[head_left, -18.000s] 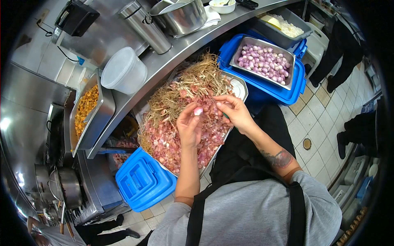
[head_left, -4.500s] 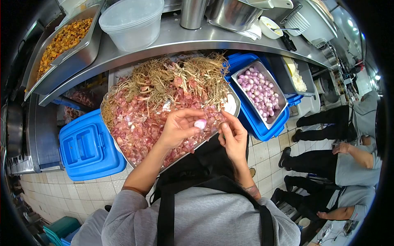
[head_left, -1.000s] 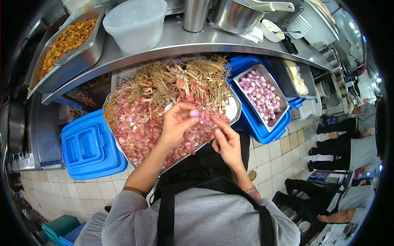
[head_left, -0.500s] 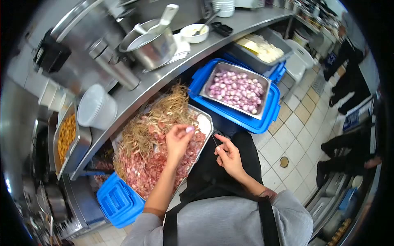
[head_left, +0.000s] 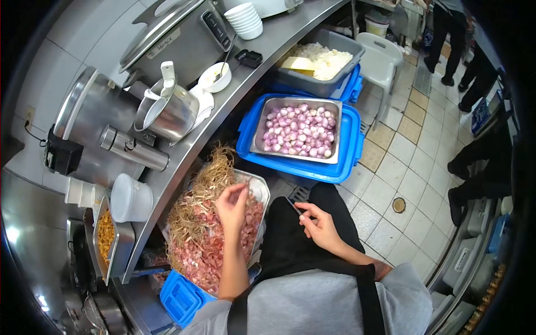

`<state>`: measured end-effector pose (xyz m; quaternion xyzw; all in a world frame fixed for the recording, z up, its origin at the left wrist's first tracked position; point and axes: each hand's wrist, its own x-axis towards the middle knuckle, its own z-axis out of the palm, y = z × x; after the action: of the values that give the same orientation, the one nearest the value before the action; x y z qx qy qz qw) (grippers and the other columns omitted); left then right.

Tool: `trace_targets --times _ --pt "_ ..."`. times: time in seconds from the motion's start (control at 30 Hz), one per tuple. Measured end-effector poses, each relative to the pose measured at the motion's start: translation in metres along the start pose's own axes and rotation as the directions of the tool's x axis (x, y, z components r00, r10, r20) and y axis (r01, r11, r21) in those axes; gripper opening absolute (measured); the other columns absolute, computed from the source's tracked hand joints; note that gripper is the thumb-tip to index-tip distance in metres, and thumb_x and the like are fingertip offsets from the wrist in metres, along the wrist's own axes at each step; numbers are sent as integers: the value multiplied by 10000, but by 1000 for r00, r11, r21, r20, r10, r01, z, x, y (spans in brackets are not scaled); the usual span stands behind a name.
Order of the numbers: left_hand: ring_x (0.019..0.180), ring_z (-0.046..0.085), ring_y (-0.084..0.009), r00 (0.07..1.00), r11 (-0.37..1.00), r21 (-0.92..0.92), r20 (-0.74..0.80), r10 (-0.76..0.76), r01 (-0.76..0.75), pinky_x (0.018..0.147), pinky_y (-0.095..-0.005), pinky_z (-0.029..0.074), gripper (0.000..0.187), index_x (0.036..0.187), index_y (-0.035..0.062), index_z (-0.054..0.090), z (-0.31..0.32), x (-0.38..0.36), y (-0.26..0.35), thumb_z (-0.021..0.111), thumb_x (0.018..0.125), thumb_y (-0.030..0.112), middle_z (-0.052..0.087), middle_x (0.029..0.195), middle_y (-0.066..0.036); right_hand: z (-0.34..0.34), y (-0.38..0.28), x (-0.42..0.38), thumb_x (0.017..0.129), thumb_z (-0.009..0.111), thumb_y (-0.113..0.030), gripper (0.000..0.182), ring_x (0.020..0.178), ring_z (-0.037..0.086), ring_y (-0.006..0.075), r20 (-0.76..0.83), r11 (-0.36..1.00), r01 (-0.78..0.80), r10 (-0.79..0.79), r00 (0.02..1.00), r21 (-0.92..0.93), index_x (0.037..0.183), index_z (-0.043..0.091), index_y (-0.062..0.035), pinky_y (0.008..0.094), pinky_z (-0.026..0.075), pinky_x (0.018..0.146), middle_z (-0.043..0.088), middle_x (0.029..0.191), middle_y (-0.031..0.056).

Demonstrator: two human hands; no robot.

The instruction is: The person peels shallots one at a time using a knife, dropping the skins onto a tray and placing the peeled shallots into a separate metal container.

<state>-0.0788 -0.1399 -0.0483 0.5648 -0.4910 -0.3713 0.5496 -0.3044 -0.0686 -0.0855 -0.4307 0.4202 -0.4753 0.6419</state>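
My left hand hovers above a large metal tray heaped with reddish shallot skins and dry, stringy roots. Its thumb and fingers are pinched together; whatever lies between them is too small to make out. In my right hand, over my lap, is a small knife with its thin dark blade pointing up and left. Peeled purple shallots fill a rectangular steel pan in front of me, which rests on a blue lid.
A steel counter on the left carries a metal pot, a flask, a white tub and a bowl. Behind the pan stand a grey bin of pale food and a white chair. Other people stand at right.
The purple shallot seen in my left fingertips no longer shows there. My right hand has closed more around the knife. The view has shifted, showing more of the counter and wall.
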Motion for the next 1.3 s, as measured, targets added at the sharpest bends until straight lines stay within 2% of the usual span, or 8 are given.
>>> trace_targets --times 0.2,0.4,0.5,0.6,0.8,0.93,1.17,1.3 --pt "589 572 -81 941 865 408 -287 -181 291 561 -209 457 88 870 -22 629 -121 -69 -26 629 797 26 626 685 -28 11 8 16 880 521 -52 308 498 482 36 121 997 15 -6 993 -71 1188 531 -40 194 392 442 530 707 4" --pt "671 628 -174 925 744 595 -372 -81 304 634 -291 496 167 923 -28 652 -163 -81 -76 621 784 59 652 824 -132 38 -1 26 868 544 -66 297 533 497 62 215 987 68 -35 976 -147 1165 551 -61 230 405 487 559 696 32" --pt "772 623 -317 957 544 828 -250 144 135 713 -374 486 196 915 -47 632 -144 -64 -77 612 767 80 629 876 -199 48 -4 21 860 554 -72 287 563 503 71 236 977 108 -63 970 -186 1147 565 -65 244 411 513 579 716 41" --pt "795 590 -387 952 466 870 -263 160 162 721 -428 458 188 890 -56 610 -128 -45 -78 605 757 77 614 840 -220 53 -8 14 857 559 -78 273 573 503 74 240 975 76 -24 971 -210 1129 579 -64 246 412 517 598 733 49" --pt "941 528 -405 910 649 688 -414 -17 325 804 -433 417 398 1055 -74 495 -118 -30 -79 638 801 196 523 1055 -273 63 0 9 858 554 -90 268 561 499 82 227 962 32 32 973 -272 1122 583 -57 254 417 520 611 759 67" --pt "1069 426 -428 907 721 655 -413 87 229 930 -430 346 615 1267 -86 339 -110 -30 -82 623 821 228 391 1171 -284 75 -6 16 855 554 -88 263 622 563 125 279 951 41 49 959 -306 1114 585 -51 271 445 564 640 856 99" --pt "940 467 -446 971 561 817 -218 95 129 838 -482 378 301 1022 -56 456 -105 -33 -78 539 745 26 436 1016 -260 105 -3 16 850 557 -78 266 809 632 184 367 963 75 27 930 -259 1111 579 -33 307 485 690 653 951 123" --pt "926 495 -447 964 541 822 -255 72 177 811 -462 419 354 1095 -43 482 -117 -19 -84 532 750 24 446 1035 -272 108 -6 15 850 557 -69 267 845 635 190 412 959 71 51 910 -275 1111 575 -15 313 491 720 651 946 127"
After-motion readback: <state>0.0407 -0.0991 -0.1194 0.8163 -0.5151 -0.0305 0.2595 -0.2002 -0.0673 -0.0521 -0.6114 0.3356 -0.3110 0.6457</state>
